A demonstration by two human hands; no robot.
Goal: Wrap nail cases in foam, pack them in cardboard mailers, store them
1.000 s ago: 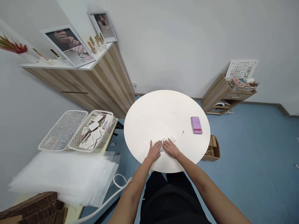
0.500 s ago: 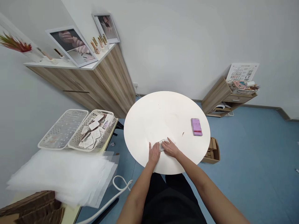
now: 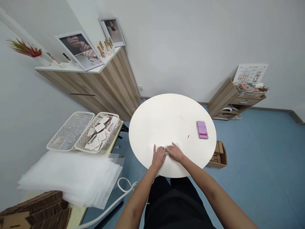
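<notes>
My left hand (image 3: 158, 157) and my right hand (image 3: 175, 152) are close together near the front of the round white table (image 3: 152, 124). Between their fingertips is a small whitish, translucent bundle (image 3: 166, 153), narrow and mostly covered by the fingers. It looks like wrapped sheet material, though what is inside cannot be seen. Both hands have their fingers curled onto it from either side, low on the tabletop. A purple pack (image 3: 202, 129), blurred by pixels, lies to the right of my right hand. A small reddish-brown mark (image 3: 188, 137) lies between them.
On a side table at left are translucent white sheets (image 3: 69, 176), a basket with cards (image 3: 101, 135), another basket (image 3: 71, 132) of clear items and folded brown cardboard (image 3: 35, 211). A white hose-like tube (image 3: 107, 208) curves beside it. A carton (image 3: 220, 159) stands on the floor at right.
The whitish bundle looks narrower and more covered by my fingers. My hands stay at nearly the same place on the table. The whole view has shifted slightly.
</notes>
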